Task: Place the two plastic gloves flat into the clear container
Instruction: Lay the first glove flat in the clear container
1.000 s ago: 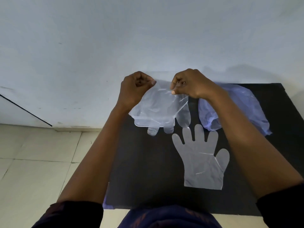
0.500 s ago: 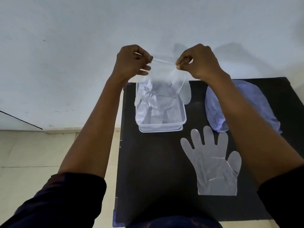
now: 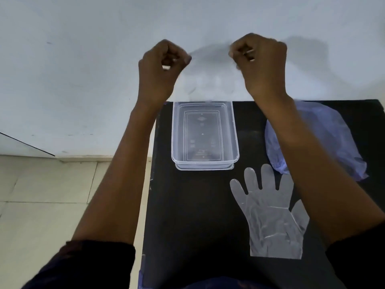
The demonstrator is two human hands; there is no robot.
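My left hand [image 3: 161, 68] and my right hand [image 3: 259, 61] are raised in front of the white wall, each pinching a top corner of a clear plastic glove [image 3: 208, 80]. That glove hangs stretched between them, faint against the wall, its fingers pointing down just above the far rim of the clear container [image 3: 236, 142]. The container stands on the black table with nothing inside it. A second clear plastic glove [image 3: 268, 213] lies flat on the table to the right of and nearer than the container, partly under my right forearm.
A crumpled bluish plastic bag [image 3: 331, 130] lies at the table's far right, behind my right arm. The black table [image 3: 187, 215] stands against the white wall [image 3: 83, 59]. Pale floor tiles [image 3: 41, 205] show to the left of the table's edge.
Both hands have lifted the held glove up and away, from draped over the container to hanging against the wall above it. The container's inside is now uncovered.
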